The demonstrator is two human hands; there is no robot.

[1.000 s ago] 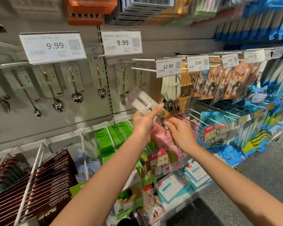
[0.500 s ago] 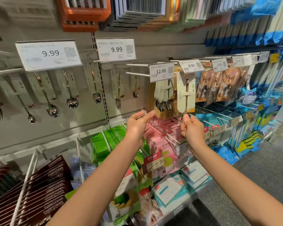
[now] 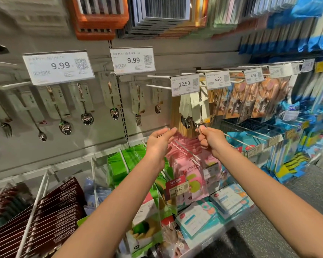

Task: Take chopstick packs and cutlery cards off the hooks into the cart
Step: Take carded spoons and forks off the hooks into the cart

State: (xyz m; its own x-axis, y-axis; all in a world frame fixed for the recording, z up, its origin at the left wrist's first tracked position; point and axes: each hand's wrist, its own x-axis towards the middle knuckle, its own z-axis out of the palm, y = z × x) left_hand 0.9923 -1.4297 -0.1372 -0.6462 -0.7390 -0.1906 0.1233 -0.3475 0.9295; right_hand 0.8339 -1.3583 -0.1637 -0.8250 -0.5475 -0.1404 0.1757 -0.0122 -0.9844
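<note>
1. The display wall (image 3: 45, 161) fills the whole view: grey backing board, white hooks, stock in rows, blurred racks of trays overhead.
2. Lower left, a stack of dark red chopstick packs (image 3: 63, 211) leans in a wire divider. They are well apart from both hands and untouched.
3. Green packets (image 3: 123, 164) and pink packets (image 3: 186, 164) hang on the lower hooks, directly under the forearms.
4. Under the 12.90 price tag (image 3: 185, 84), a bunch of pale cutlery cards (image 3: 192, 107) hangs on its hook, spoon bowls showing at the bottom edge. These are what is being worked on just now.
5. The right hand (image 3: 211, 139) reaches up to the foot of the front card, thumb and forefinger pinched together on its lower end, the other fingers curled under.
6. The left hand (image 3: 160, 140) hovers just beside it, fingers straight and close to the thumb. A thin pale sliver seems to sit between them, but I cannot tell whether it holds anything.
7. My reading: this is the unhooking step for a cutlery card. The next move calls for drawing the card outward along the hook, past the price tag, then lowering it to the cart, which is out of sight here.
</note>
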